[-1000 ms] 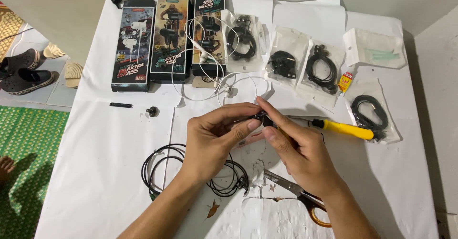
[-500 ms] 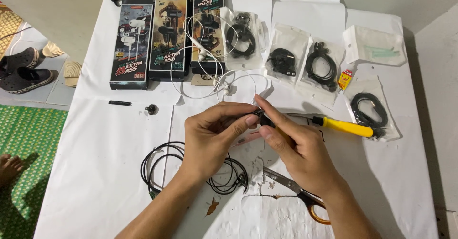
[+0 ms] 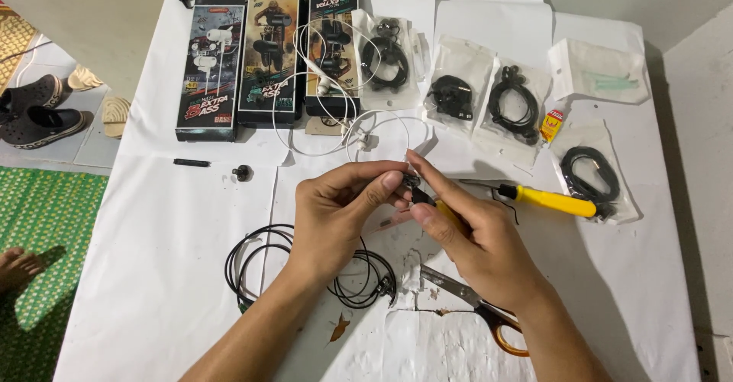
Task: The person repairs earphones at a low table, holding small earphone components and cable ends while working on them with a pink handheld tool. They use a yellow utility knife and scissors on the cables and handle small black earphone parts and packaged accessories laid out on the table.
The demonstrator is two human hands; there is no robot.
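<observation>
My left hand (image 3: 340, 214) and my right hand (image 3: 469, 233) meet over the middle of the white sheet (image 3: 160, 260), both pinching a small black earphone part (image 3: 413, 186) between their fingertips. A black earphone cable (image 3: 263, 264) coils on the sheet under my left wrist and runs up toward the hands. My right hand also grips a thin yellow-tipped tool against the palm; its tip is hidden. A yellow-handled screwdriver (image 3: 546, 200) lies just right of my right hand. Scissors with orange handles (image 3: 473, 306) lie beneath my right forearm.
Three earphone boxes (image 3: 267, 54) stand at the back, with white earphones (image 3: 336, 115) draped over them. Clear bags holding black cables (image 3: 515, 99) lie at the back right. A small glue tube (image 3: 551, 125), a black earbud (image 3: 243, 173) and a black stick (image 3: 191, 163) lie nearby. Shoes (image 3: 38, 115) sit left.
Both hands stay pinched on the small part, shifting only slightly. The foot at the left edge has moved a little.
</observation>
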